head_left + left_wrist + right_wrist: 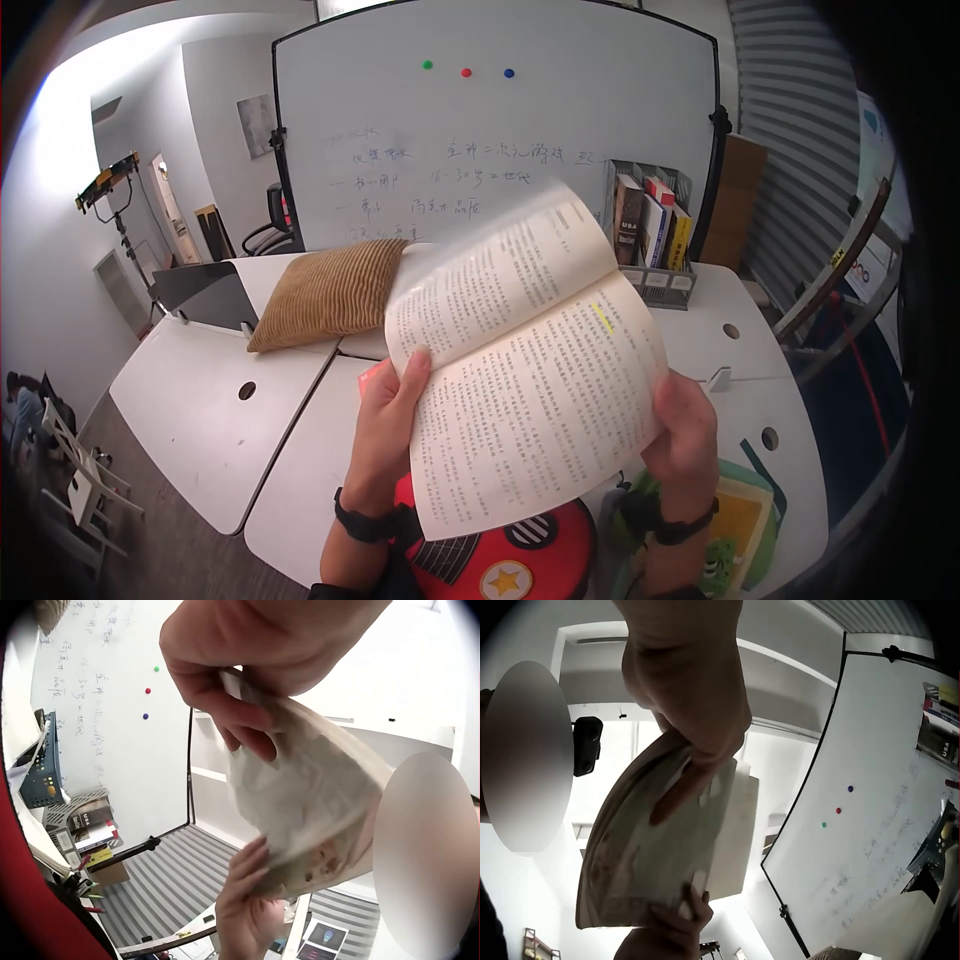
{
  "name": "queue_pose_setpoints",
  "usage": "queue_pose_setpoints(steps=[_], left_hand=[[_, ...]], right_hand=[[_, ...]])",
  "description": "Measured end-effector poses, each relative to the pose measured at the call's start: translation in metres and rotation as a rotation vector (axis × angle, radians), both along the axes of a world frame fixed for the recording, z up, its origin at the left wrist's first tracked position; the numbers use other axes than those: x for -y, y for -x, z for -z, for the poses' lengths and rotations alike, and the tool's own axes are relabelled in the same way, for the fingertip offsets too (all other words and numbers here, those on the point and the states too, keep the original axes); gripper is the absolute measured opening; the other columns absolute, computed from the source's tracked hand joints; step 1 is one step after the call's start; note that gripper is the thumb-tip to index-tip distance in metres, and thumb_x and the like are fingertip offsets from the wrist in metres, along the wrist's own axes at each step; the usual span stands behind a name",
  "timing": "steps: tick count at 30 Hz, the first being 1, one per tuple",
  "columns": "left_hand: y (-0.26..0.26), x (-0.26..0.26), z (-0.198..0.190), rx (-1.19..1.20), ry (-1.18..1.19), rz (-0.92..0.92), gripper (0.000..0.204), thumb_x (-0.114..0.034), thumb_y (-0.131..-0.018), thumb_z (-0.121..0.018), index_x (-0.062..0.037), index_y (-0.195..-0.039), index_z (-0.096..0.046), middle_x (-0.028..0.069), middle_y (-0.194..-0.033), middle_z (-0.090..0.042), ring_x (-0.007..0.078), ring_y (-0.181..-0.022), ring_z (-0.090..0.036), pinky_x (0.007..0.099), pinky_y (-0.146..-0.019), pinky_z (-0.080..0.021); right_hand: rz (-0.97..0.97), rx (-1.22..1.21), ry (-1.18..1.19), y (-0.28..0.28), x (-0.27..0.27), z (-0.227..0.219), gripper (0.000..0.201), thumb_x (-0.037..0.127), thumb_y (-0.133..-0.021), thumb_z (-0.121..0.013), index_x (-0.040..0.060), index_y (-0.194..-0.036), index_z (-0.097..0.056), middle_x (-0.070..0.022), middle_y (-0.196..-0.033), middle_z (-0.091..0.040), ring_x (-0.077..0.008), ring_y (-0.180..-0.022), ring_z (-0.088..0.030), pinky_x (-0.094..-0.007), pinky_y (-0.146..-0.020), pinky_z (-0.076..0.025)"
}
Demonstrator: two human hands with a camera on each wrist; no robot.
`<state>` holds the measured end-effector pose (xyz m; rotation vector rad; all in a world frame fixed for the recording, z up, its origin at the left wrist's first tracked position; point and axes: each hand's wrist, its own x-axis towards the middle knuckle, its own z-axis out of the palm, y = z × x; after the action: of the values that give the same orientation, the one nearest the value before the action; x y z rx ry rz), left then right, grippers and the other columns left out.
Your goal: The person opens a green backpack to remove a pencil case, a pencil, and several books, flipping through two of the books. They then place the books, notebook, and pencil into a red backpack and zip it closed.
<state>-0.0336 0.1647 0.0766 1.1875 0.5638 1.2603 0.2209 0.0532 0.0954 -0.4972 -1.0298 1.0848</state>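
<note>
An open paperback book [530, 370] with printed pages is held up between both hands. My left hand [388, 405] grips its lower left edge, thumb on the page and fingers behind the cover. My right hand [686, 425] holds the right edge. A yellow highlighter mark [604, 318] shows on one page. The upper left part of the book is blurred. From below, the left wrist view shows the pale cover [300, 787] with the left hand's fingers [251, 727] against it. In the right wrist view, a finger of the right hand [694, 712] lies along the cover.
Beneath the book are a red round item [550, 560] with a star patch and a green and yellow item [745, 520]. A brown corduroy cushion [325, 295] lies on the white table [215, 430]. A mesh file holder [668, 288] with books stands before the whiteboard [600, 100].
</note>
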Motion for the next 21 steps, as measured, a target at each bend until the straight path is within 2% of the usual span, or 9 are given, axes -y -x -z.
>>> queue_pose_setpoints(steps=[4,7,11,13,15,16,19,20,21], left_hand=[[0.001,0.001,0.001,-0.472,-0.220,-0.237,0.053,-0.025,-0.099,-0.064,0.0082,-0.135,-0.046,0.0200,-0.128,-0.059,0.0245,-0.106,-0.066,0.0341,-0.087,-0.055],[-0.007,0.009,0.003,-0.724,-0.647,-0.688,0.071,-0.022,-0.089,-0.075,0.0081,-0.141,-0.039,0.0248,-0.138,-0.049,0.0348,-0.122,-0.056,0.0413,-0.099,-0.049],[-0.016,0.048,-0.017,-0.880,-1.046,-0.169,0.082,-0.015,-0.083,-0.079,0.0064,-0.148,-0.033,0.0279,-0.149,-0.039,0.0418,-0.137,-0.043,0.0494,-0.107,-0.042],[-0.026,0.052,-0.011,-0.887,-1.038,-0.254,0.076,-0.003,-0.079,-0.075,0.0035,-0.146,-0.040,0.0254,-0.142,-0.049,0.0392,-0.130,-0.052,0.0448,-0.101,-0.048],[-0.021,0.042,-0.002,-0.907,-1.010,-0.256,0.071,0.001,-0.076,-0.072,0.0022,-0.143,-0.046,0.0227,-0.132,-0.060,0.0369,-0.119,-0.062,0.0401,-0.094,-0.053],[-0.019,0.041,-0.003,-0.847,-1.022,-0.311,0.064,0.007,-0.072,-0.068,0.0004,-0.135,-0.055,0.0189,-0.111,-0.071,0.0371,-0.098,-0.070,0.0362,-0.083,-0.057],[-0.014,0.037,0.002,-0.724,-0.879,-0.365,0.042,0.000,-0.083,-0.068,0.0004,-0.125,-0.061,0.0170,-0.099,-0.072,0.0315,-0.084,-0.073,0.0344,-0.075,-0.057],[-0.015,0.046,-0.005,-0.653,-0.474,-0.298,0.027,-0.013,-0.097,-0.063,0.0002,-0.120,-0.064,0.0149,-0.094,-0.071,0.0209,-0.078,-0.071,0.0325,-0.070,-0.055],[-0.014,0.042,-0.004,-0.540,-0.431,-0.316,0.033,-0.026,-0.104,-0.055,0.0036,-0.114,-0.064,0.0115,-0.092,-0.071,0.0137,-0.079,-0.066,0.0303,-0.069,-0.052]], right_hand=[[0.155,0.100,-0.047,-0.008,0.000,0.001,0.033,0.021,-0.104,-0.052,-0.0085,-0.118,-0.058,-0.0119,-0.106,-0.068,-0.0170,-0.102,-0.066,-0.0277,-0.089,-0.050],[0.400,0.075,-0.068,0.002,0.000,-0.002,0.035,0.023,-0.104,-0.052,-0.0099,-0.116,-0.058,-0.0142,-0.100,-0.069,-0.0204,-0.091,-0.069,-0.0290,-0.078,-0.054],[0.361,0.244,-0.124,0.017,0.013,-0.014,0.043,0.030,-0.104,-0.053,-0.0113,-0.116,-0.056,-0.0176,-0.097,-0.068,-0.0245,-0.075,-0.071,-0.0330,-0.063,-0.058],[0.356,0.328,-0.112,0.024,0.022,-0.012,0.048,0.034,-0.103,-0.053,-0.0119,-0.117,-0.055,-0.0201,-0.096,-0.068,-0.0261,-0.069,-0.071,-0.0344,-0.058,-0.058],[0.295,0.386,-0.147,0.026,0.031,-0.008,0.052,0.037,-0.103,-0.053,-0.0118,-0.121,-0.053,-0.0213,-0.100,-0.068,-0.0280,-0.078,-0.072,-0.0355,-0.065,-0.059],[0.268,0.408,-0.166,0.028,0.034,-0.006,0.054,0.038,-0.103,-0.054,-0.0117,-0.124,-0.052,-0.0219,-0.102,-0.068,-0.0289,-0.082,-0.072,-0.0361,-0.069,-0.060],[0.265,0.381,-0.235,0.035,0.027,-0.011,0.059,0.040,-0.102,-0.055,-0.0112,-0.131,-0.049,-0.0237,-0.115,-0.066,-0.0317,-0.103,-0.069,-0.0392,-0.085,-0.057],[0.230,0.419,-0.214,0.027,0.020,-0.007,0.065,0.041,-0.100,-0.059,-0.0093,-0.138,-0.045,-0.0244,-0.131,-0.059,-0.0316,-0.123,-0.059,-0.0411,-0.099,-0.049],[0.304,0.506,-0.172,0.027,0.016,-0.008,0.067,0.041,-0.098,-0.062,-0.0089,-0.139,-0.044,-0.0248,-0.133,-0.057,-0.0315,-0.125,-0.058,-0.0410,-0.100,-0.048]])
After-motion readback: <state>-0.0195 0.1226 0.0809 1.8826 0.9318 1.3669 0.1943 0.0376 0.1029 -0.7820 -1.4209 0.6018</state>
